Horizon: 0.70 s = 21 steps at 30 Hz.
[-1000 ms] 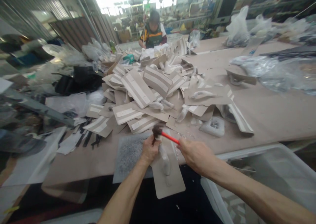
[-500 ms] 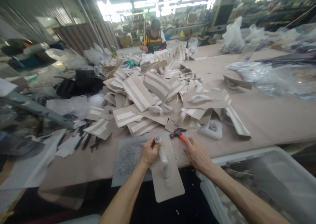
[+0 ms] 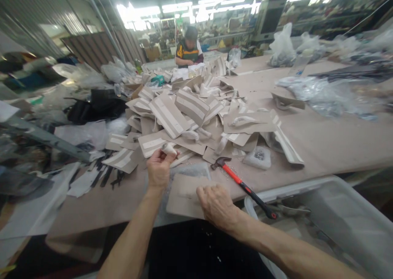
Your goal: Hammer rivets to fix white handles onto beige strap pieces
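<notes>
My left hand (image 3: 159, 169) is closed on a small white roll (image 3: 168, 149) above the table's front part. With closed fingers, my right hand (image 3: 216, 201) grips the right part of a beige panel (image 3: 182, 195), which lies partly over a clear speckled sheet (image 3: 196, 170). A wrapped handle on the panel is partly hidden by the fingers. To the right rests a hammer (image 3: 236, 178) with a red and black handle, touched by neither hand.
A heap of beige panels (image 3: 170, 115) with white strips covers the middle of the table (image 3: 331, 144). A white bin (image 3: 346, 213) stands at the front right. Plastic bags (image 3: 325, 92) lie farther right. Across the table sits a person (image 3: 188, 51).
My right hand has let go of the hammer, now lying on the table, and holds the panel. The panel has turned sideways. My left hand has moved left and up with the white roll.
</notes>
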Each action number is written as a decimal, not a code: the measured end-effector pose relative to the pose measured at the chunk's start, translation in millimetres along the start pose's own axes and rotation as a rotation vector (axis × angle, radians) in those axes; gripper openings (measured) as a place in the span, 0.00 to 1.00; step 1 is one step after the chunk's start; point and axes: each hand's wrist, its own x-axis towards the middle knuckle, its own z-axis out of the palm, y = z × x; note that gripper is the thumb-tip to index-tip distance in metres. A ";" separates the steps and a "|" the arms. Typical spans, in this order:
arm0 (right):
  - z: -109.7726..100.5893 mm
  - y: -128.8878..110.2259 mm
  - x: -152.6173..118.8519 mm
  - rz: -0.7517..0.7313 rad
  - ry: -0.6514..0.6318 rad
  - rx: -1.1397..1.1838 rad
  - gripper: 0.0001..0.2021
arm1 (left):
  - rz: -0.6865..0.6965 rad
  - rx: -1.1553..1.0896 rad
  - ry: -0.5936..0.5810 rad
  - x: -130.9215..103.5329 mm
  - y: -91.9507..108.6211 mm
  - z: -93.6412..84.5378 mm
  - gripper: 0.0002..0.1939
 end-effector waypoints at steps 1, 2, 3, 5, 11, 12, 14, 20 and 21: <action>-3.5 -1.9 0.3 0.091 -0.044 0.029 0.10 | 0.044 0.063 -0.038 -1.3 8.3 0.0 0.19; -6.0 -3.6 1.6 0.181 -0.077 0.064 0.10 | 0.069 0.119 -0.072 -4.9 11.8 0.7 0.19; -7.2 -5.1 3.7 0.265 -0.093 0.105 0.10 | 0.072 0.159 -0.105 -10.1 10.4 1.8 0.18; -5.3 -7.3 9.0 0.404 -0.099 0.196 0.11 | 0.015 0.190 -0.173 -23.4 -5.5 5.1 0.16; 11.6 -15.1 18.2 0.658 -0.068 0.365 0.21 | -0.153 0.139 -0.240 -48.3 -74.7 9.5 0.19; 13.1 -17.7 18.9 0.679 -0.060 0.386 0.21 | -0.150 0.155 -0.254 -48.5 -80.9 8.6 0.19; 15.9 -23.3 19.8 0.683 -0.053 0.452 0.21 | -0.148 0.214 -0.283 -47.0 -88.5 5.9 0.16; 31.6 -17.1 11.3 0.588 0.102 0.708 0.23 | -0.231 0.210 -0.301 -42.7 -92.8 -3.6 0.15; 34.7 -8.3 7.6 0.598 0.152 0.696 0.22 | -0.238 0.197 -0.310 -42.8 -92.6 -4.4 0.15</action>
